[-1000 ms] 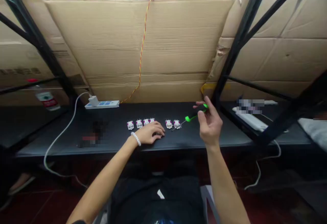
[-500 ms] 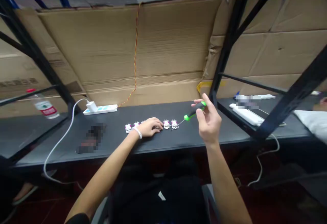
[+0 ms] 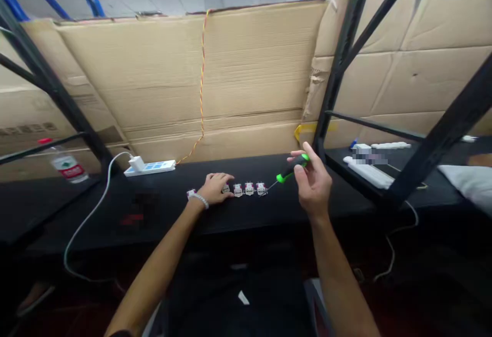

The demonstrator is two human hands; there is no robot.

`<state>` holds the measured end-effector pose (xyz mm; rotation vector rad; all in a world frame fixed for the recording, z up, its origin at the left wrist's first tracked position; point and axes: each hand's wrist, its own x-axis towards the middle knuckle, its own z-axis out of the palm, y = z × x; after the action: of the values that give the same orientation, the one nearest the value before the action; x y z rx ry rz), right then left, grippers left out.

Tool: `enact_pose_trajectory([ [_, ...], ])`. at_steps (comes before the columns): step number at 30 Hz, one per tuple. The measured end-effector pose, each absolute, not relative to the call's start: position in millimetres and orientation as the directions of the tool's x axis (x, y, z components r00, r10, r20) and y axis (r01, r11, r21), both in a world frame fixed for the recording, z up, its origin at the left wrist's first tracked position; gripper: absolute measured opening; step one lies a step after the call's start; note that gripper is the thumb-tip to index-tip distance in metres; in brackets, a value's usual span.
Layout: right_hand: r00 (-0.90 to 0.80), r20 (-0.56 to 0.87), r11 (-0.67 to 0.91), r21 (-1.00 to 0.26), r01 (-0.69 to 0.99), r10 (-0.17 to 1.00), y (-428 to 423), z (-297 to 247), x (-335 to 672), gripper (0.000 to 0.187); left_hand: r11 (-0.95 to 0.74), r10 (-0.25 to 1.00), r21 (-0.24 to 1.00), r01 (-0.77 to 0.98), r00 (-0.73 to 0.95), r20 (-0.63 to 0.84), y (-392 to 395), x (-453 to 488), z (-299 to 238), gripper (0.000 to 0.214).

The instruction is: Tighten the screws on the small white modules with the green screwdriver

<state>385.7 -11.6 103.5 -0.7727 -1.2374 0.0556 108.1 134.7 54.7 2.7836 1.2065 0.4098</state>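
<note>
A row of small white-and-purple parts, perhaps little switches, runs across the black table. My left hand (image 3: pixel 215 188), with a beaded bracelet at its wrist, has thumb and fingers closed around one small white-and-purple part (image 3: pixel 226 188) and covers some of the row. To its right stand three more, the middle one (image 3: pixel 249 189) among them; another part (image 3: pixel 191 193) shows by the wrist. In my right hand (image 3: pixel 317 186), above the table, is a screwdriver (image 3: pixel 289 171) with a green-and-black handle. Its shaft points down-left, the tip at the rightmost part (image 3: pixel 261 189).
A white power strip (image 3: pixel 161 167) with a plugged-in charger and cable lies at the back left. Beyond the left frame post stands a water bottle (image 3: pixel 69 165). Cardboard (image 3: pixel 253 70) walls the back. Another white power strip (image 3: pixel 369 173) sits right of the black post (image 3: pixel 334 86).
My left hand has shifted left along the row, uncovering a part it hid before. The right hand and the screwdriver stay almost where they were.
</note>
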Motion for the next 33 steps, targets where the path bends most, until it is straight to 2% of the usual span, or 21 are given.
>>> enact_pose_trajectory([
  [5, 0.365, 0.823, 0.745, -0.557, 0.367, 0.436, -10, 101, 384, 0.053, -0.619, 0.784, 0.159, 0.769, 0.595, 0.175, 126, 96, 57, 0.034],
  [12, 0.39, 0.798, 0.752, -0.584, 0.306, 0.461, -5, 98, 378, 0.055, -0.656, 0.755, 0.202, 0.727, 0.632, 0.177, 92, 95, 54, 0.03],
  [17, 0.361, 0.752, 0.743, -0.639, 0.199, 0.551, -2, 96, 366, 0.042, -0.736, 0.67, 0.305, 0.604, 0.713, 0.204, 64, 94, 46, 0.034],
  [21, 0.256, 0.718, 0.721, -0.686, 0.098, 0.648, 2, 89, 354, 0.038, -0.77, 0.585, 0.471, 0.43, 0.772, 0.251, 55, 98, 39, 0.037],
  [24, 0.212, 0.702, 0.7, -0.707, 0.097, 0.68, 6, 81, 346, 0.038, -0.753, 0.564, 0.565, 0.338, 0.773, 0.289, 55, 101, 34, 0.038],
  [33, 0.169, 0.715, 0.702, -0.699, 0.137, 0.679, 5, 73, 331, 0.04, -0.764, 0.533, 0.589, 0.263, 0.773, 0.346, 61, 99, 26, 0.042],
])
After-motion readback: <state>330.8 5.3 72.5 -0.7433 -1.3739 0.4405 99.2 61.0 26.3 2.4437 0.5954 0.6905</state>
